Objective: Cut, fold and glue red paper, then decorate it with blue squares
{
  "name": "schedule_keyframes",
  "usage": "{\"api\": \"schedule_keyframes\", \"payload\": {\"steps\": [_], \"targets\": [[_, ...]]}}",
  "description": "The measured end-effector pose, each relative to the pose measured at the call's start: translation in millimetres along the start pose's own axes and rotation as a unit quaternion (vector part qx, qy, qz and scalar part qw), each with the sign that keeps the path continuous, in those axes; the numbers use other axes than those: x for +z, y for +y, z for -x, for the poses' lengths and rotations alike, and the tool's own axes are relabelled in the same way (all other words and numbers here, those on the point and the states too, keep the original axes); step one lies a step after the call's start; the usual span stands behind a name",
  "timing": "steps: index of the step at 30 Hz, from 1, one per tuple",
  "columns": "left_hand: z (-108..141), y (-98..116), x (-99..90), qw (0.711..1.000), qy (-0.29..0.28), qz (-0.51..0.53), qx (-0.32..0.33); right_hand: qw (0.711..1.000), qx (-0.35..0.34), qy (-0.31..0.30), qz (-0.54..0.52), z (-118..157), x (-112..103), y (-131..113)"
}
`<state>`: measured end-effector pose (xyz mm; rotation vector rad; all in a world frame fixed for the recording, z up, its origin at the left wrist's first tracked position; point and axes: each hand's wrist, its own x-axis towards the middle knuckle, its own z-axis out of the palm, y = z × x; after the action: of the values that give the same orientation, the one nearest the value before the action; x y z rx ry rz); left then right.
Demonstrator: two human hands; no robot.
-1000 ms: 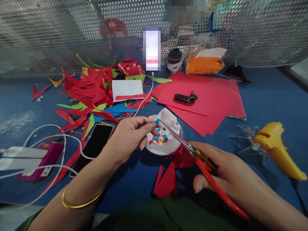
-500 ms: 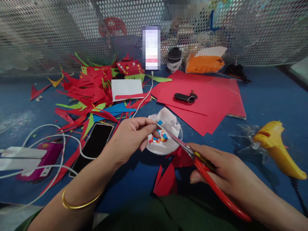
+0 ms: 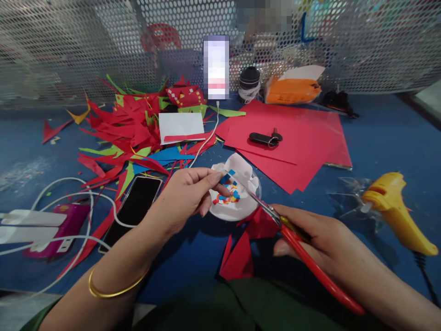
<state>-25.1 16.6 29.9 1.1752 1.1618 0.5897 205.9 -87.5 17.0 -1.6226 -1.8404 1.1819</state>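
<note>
My left hand (image 3: 193, 191) is closed in a pinch over a white bowl-like holder (image 3: 237, 212) lined with crumpled white material. A small blue piece of paper (image 3: 231, 173) shows at its fingertips, beside the blade tips; the fingers partly hide what they grip. My right hand (image 3: 317, 234) is wrapped round scissors (image 3: 263, 203) with red and yellow handles. Their blades point up and left to the left fingertips. Tiny blue, orange, red and white paper bits (image 3: 232, 196) lie inside the holder. Folded red paper (image 3: 237, 262) lies below it.
Red, green and blue paper scraps (image 3: 134, 124) heap at the left. A dark phone (image 3: 141, 200), white cables and a purple power bank (image 3: 72, 220) lie near my left arm. Red sheets (image 3: 310, 138) carry black keys (image 3: 263, 139). A yellow glue gun (image 3: 396, 207) lies right.
The scissors and my right hand have shifted slightly down and right. More blue paper shows around the blade tips. My left hand has barely moved.
</note>
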Motion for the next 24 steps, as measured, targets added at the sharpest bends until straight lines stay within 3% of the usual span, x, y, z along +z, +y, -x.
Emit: {"api": "schedule_keyframes", "payload": {"steps": [24], "targets": [[-0.1,1.1,0.5,1.0,0.0,-0.006,0.006,1.0,-0.007,-0.006,-0.001,-1.9,-4.2,-0.7]]}}
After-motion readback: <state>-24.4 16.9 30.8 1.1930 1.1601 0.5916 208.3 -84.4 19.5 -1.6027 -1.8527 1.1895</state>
